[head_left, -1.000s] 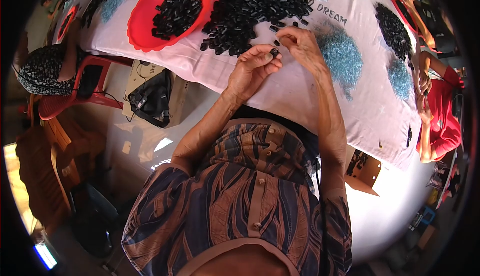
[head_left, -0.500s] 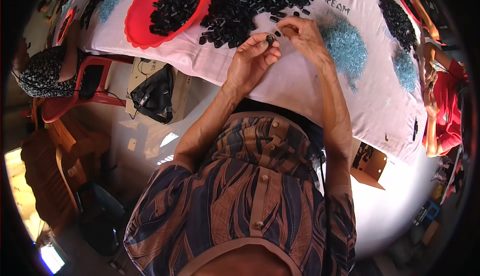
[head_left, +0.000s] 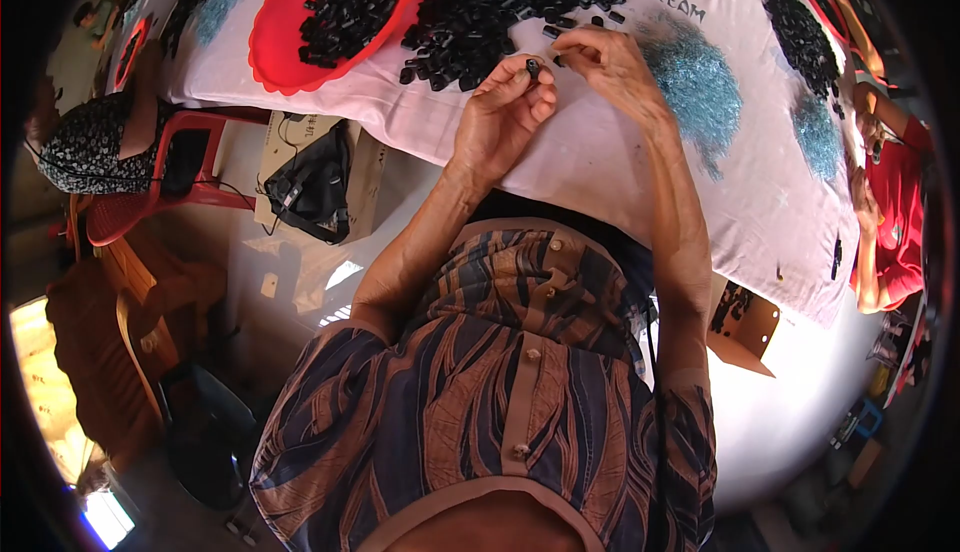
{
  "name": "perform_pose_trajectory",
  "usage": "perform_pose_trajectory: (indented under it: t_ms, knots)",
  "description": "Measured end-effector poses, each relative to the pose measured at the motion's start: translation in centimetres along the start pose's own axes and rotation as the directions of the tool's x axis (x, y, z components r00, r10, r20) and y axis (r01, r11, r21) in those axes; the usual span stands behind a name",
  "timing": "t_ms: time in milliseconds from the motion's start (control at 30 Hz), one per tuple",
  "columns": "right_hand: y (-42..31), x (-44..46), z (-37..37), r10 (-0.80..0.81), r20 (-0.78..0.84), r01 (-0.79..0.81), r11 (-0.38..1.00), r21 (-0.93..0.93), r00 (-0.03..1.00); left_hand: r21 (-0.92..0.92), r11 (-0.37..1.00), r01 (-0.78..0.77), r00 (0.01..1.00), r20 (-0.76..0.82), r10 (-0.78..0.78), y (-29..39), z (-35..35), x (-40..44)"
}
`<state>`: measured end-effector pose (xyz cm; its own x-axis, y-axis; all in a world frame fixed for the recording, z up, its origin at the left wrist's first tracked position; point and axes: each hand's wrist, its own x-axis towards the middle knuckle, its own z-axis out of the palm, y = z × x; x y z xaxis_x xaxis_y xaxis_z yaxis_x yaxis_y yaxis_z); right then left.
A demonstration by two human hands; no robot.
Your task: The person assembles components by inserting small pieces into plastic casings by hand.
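Observation:
Pinched between the thumb and fingers of my left hand (head_left: 500, 117) is a small black tube-like piece (head_left: 532, 69), one end facing up. My right hand (head_left: 618, 74) is just to the right of it, thumb and forefinger pressed together; whatever lies between those fingertips is too small to make out. A heap of similar black pieces (head_left: 480, 22) spreads over the pink cloth beyond both hands. To the right of my right wrist lies a pile of fine, shiny blue-grey bits (head_left: 695, 97), too small to name.
A red scalloped basin (head_left: 275, 47) holding more black pieces stands at the left on the cloth-covered table (head_left: 600, 167). Another person in a red top (head_left: 900, 217) works at the right edge. A red chair (head_left: 200, 167) and a box with a black bag (head_left: 310, 187) are at lower left.
My left hand has tilted the black piece slightly and shifted a little to the left. My right hand stays pinched nearby. The whole view has shifted slightly.

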<state>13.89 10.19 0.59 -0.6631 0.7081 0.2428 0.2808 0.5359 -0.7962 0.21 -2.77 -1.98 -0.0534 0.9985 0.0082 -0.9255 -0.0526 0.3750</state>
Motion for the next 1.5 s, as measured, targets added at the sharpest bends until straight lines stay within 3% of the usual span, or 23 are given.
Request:
perform_pose_trajectory:
  t_ms: [100,167,500,600,900,1000,1100,1167,1300,1400,1500]
  knots:
    - [-0.3,0.0,-0.1,-0.033,0.075,0.033,0.999,0.009,0.997,0.014,1.0,-0.013,1.0,-0.005,0.013,-0.1,0.1,0.0]
    - [-0.7,0.0,-0.1,0.04,0.132,-0.032,0.998,-0.06,0.99,0.019,1.0,-0.014,1.0,0.006,0.014,-0.1,0.0,0.0]
    - [-1.3,-0.1,0.5,-0.004,0.098,0.014,0.995,-0.096,0.995,0.03,1.0,-0.002,1.0,0.006,0.002,0.0,0.1,0.0]
    - [-1.0,-0.1,0.7,-0.055,0.077,0.07,0.977,-0.204,0.995,0.039,0.999,-0.001,1.0,0.002,0.001,0.1,0.1,0.0]
    - [-1.4,-0.2,0.5,-0.036,0.089,0.044,0.995,-0.095,0.995,0.05,0.999,-0.004,1.0,0.015,0.004,0.0,-0.1,-0.1]
    - [-1.1,-0.1,0.1,-0.024,0.082,0.022,0.999,0.026,0.996,0.067,0.998,-0.003,1.0,0.016,0.002,0.0,-0.1,0.0]
    - [-1.5,0.0,-0.5,0.093,0.083,-0.097,0.994,0.045,0.992,0.082,0.997,0.008,1.0,0.009,-0.009,0.0,0.2,-0.1]
    - [-1.9,0.0,-0.6,0.175,0.056,-0.182,0.967,0.176,0.983,0.073,0.997,0.005,1.0,0.02,-0.006,0.0,0.1,0.0]
    - [-1.8,0.1,-0.5,0.128,0.046,-0.134,0.977,0.169,0.991,0.135,0.991,0.012,1.0,0.011,-0.014,0.0,0.5,-0.2]
    - [-2.3,0.0,-0.4,0.132,0.066,-0.146,0.944,0.295,0.989,0.162,0.987,-0.002,1.0,-0.021,0.005,-0.3,0.4,-0.2]
    - [-3.2,0.1,-0.7,0.166,0.011,-0.162,0.94,0.301,0.986,0.208,0.977,-0.043,0.998,-0.042,0.053,-0.6,0.6,-0.2]
